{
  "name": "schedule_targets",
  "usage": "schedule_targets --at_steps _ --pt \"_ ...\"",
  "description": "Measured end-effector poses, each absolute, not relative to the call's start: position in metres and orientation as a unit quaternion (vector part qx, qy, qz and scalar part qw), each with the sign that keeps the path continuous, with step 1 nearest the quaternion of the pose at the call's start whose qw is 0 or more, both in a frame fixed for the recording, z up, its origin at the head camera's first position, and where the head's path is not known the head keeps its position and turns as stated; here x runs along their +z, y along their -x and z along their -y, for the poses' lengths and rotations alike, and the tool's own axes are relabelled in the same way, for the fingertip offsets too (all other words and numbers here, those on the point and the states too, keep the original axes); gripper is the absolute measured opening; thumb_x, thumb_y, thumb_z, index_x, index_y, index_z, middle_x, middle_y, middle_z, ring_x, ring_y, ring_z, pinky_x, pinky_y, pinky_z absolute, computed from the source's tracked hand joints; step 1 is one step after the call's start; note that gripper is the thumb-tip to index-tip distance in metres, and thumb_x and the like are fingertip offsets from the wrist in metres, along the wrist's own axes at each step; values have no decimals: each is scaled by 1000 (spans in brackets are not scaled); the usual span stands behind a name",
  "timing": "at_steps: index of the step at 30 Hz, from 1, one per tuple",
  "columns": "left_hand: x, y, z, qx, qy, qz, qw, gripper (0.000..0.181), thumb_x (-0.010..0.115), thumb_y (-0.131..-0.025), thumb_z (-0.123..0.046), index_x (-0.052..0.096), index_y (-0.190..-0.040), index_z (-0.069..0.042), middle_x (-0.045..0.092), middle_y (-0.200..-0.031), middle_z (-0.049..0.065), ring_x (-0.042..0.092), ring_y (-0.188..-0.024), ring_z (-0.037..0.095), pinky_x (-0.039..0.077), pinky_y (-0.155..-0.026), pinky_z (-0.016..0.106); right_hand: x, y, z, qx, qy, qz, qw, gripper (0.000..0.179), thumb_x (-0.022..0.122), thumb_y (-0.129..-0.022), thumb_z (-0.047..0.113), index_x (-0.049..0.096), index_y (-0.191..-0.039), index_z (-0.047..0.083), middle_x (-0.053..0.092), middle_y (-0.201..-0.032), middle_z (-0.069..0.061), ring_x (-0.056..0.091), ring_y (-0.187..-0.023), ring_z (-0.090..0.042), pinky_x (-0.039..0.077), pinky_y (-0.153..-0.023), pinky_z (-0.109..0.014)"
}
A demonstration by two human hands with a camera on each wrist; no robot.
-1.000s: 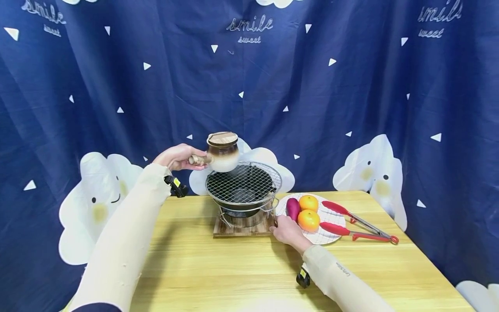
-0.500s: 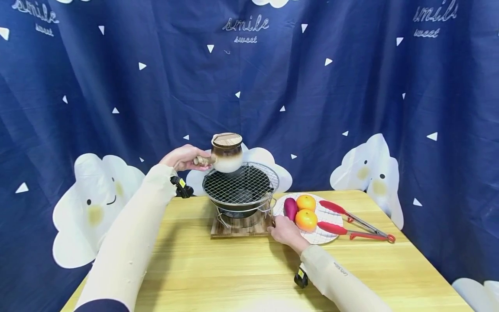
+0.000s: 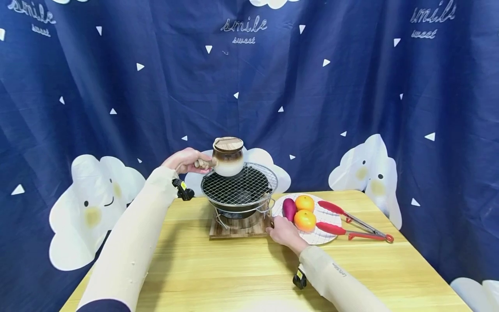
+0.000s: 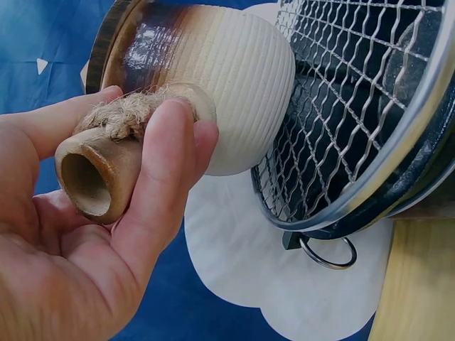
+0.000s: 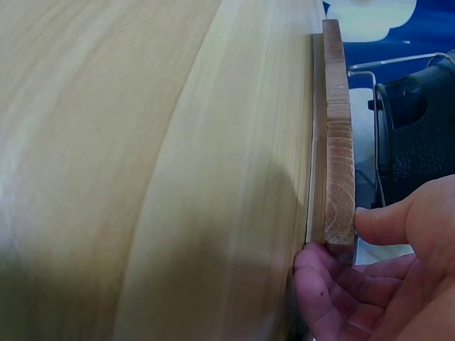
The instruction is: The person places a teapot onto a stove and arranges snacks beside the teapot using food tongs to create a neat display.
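My left hand (image 3: 187,160) grips the stubby hollow handle (image 4: 89,177), wrapped in twine, of a small brown-and-cream ribbed pot (image 3: 228,164). A wooden lid (image 3: 228,143) covers the pot, which is upright in the head view. The pot overlaps the back left of the wire grate (image 3: 238,190) on a round black grill (image 3: 234,209). Beneath the grill's wire legs lies a square wooden board (image 3: 234,232). My right hand (image 3: 286,232) holds that board's near right corner. In the right wrist view the thumb (image 5: 384,224) presses its upper face, with curled fingers around the edge.
Right of the grill, a round white checked plate (image 3: 321,236) carries a purple eggplant-like piece (image 3: 289,209) and two oranges (image 3: 305,221). Red-handled tongs (image 3: 364,225) lie across the plate's right side onto the wooden table (image 3: 234,273). A blue curtain (image 3: 249,86) hangs behind.
My left hand has carried the pot rightward over the grate and, most recently, slightly lower. My right hand stays at the board's corner. The head view has shifted slightly.
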State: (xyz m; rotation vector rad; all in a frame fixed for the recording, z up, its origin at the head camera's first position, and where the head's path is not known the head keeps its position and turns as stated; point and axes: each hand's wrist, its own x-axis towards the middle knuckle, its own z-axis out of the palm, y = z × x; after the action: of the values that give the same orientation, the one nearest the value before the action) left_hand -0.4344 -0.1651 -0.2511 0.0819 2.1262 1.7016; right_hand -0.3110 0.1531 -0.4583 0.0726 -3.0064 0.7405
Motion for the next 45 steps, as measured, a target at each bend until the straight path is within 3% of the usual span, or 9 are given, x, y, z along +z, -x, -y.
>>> schedule_targets --at_steps 11,24,33,41,45 --pt "-253 434 165 602 -44 -769 209 17 60 -98 -8 59 -109 6 69 -86 12 72 -81 22 63 -70 24 -459 309 -153 247 -30 968 31 22 72 -91 29 62 -78 14 62 -78 -7 57 -70 -25 47 -61 -39" --pt "-260 433 171 601 -52 -767 221 20 58 -100 -9 59 -114 6 70 -88 12 72 -82 21 62 -70 24 -460 303 -149 248 -27 968 38 18 73 -90 29 67 -85 13 65 -84 -7 58 -73 -24 49 -64 -41" --pt "-261 434 176 598 -58 -766 228 27 59 -101 -12 56 -120 7 70 -105 18 72 -88 22 62 -71 22 -460 303 -150 247 -29 968 38 18 72 -91 29 66 -86 14 62 -82 -6 57 -72 -24 48 -63 -40" --pt "-264 435 176 609 -50 -759 224 20 61 -100 -13 59 -112 3 70 -97 14 72 -87 22 62 -70 21 -460 304 -149 248 -28 968 34 18 71 -91 29 65 -86 13 61 -80 -6 56 -71 -25 47 -62 -39" --pt "-265 436 176 610 -54 -758 226 24 60 -101 -15 58 -116 3 70 -99 15 72 -88 21 61 -70 20 -460 303 -149 252 -25 967 33 18 70 -92 29 64 -85 14 61 -81 -6 56 -72 -26 47 -63 -39"
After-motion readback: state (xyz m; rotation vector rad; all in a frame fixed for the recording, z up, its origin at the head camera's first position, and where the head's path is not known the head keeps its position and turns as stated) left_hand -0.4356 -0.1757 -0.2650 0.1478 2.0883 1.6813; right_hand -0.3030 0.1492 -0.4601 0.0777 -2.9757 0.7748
